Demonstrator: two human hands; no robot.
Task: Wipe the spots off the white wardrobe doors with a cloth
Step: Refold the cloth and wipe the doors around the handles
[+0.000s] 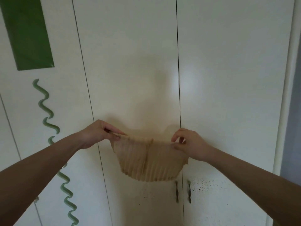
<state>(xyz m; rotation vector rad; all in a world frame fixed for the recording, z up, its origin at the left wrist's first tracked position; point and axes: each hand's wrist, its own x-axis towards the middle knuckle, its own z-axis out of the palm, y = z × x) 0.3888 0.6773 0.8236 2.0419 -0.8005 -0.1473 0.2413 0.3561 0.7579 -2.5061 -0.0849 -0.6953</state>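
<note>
Cloth (149, 159): tan, ribbed, spread out and held up by its top edge in front of the white wardrobe doors (130, 62), hanging free in a sagging curve. It looks thin, soft and light, so it should bunch or fold with no effort and won't keep a shape. Probably grippy enough on the glossy door, not slippery. It's too floppy to wipe with like this. Best guess: fold or wad it into a pad and hold it in your palm, not by an edge.

Your left hand (97, 134) pinches the top left corner between thumb and fingers. Your right hand (189, 144) pinches the top right edge with thumb and fingertips, other fingers curled above. Both hands are gripping the cloth, and neither touches the door.

The spots (203, 185) are dark specks, thickest on the right door just beside the two slim metal handles (176, 191), below the cloth's lower edge. A few fainter ones sit on the middle door under the cloth. None wiped yet, by the look of it.

Further left on the next door there's a green wavy strip (47, 110), with a green rectangle (27, 33) above it.
</note>
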